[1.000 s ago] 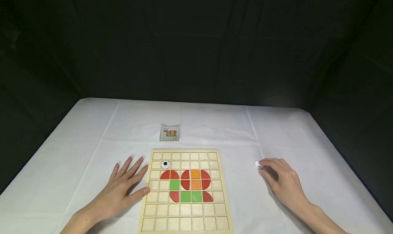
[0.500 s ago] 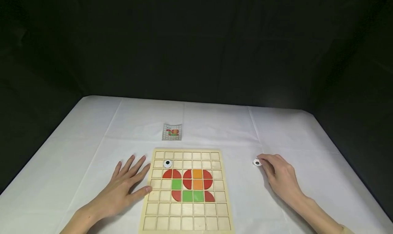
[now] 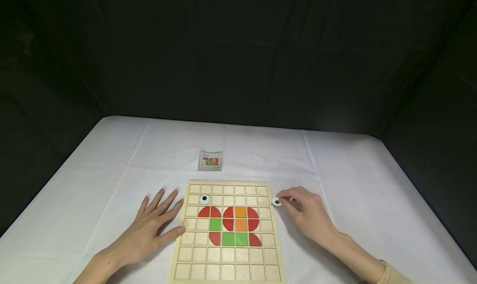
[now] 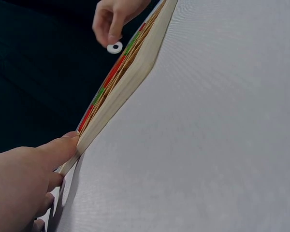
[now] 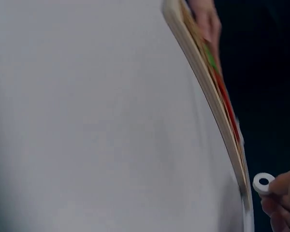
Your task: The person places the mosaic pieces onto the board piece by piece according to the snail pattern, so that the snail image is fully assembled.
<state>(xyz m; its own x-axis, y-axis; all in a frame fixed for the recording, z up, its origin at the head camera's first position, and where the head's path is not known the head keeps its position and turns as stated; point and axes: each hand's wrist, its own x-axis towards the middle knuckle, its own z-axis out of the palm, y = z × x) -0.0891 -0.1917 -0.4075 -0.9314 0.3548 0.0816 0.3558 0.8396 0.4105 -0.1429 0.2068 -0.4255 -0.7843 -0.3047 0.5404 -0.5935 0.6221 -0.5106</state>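
Note:
A wooden grid board (image 3: pixel 228 255) lies on the white cloth, holding red quarter-round, green square and orange square tiles. Near its upper left sits a white round eye piece (image 3: pixel 204 199) with a black dot. My left hand (image 3: pixel 143 230) rests with fingers spread beside the board, its thumb touching the left edge. Just off the board's right edge, my right hand (image 3: pixel 307 213) pinches a second eye piece (image 3: pixel 276 201) between thumb and fingertips. In the right wrist view this eye piece (image 5: pixel 263 182) shows clearly above the cloth.
Behind the board lies a small picture card (image 3: pixel 210 161) showing a similar tile figure on a grid. White cloth (image 3: pixel 357 172) covers the table. A black curtain (image 3: pixel 238 56) encloses the back and sides.
My right hand has picked up the second eye piece from the cloth at the right and carried it left to the board's edge. The left hand stays in place.

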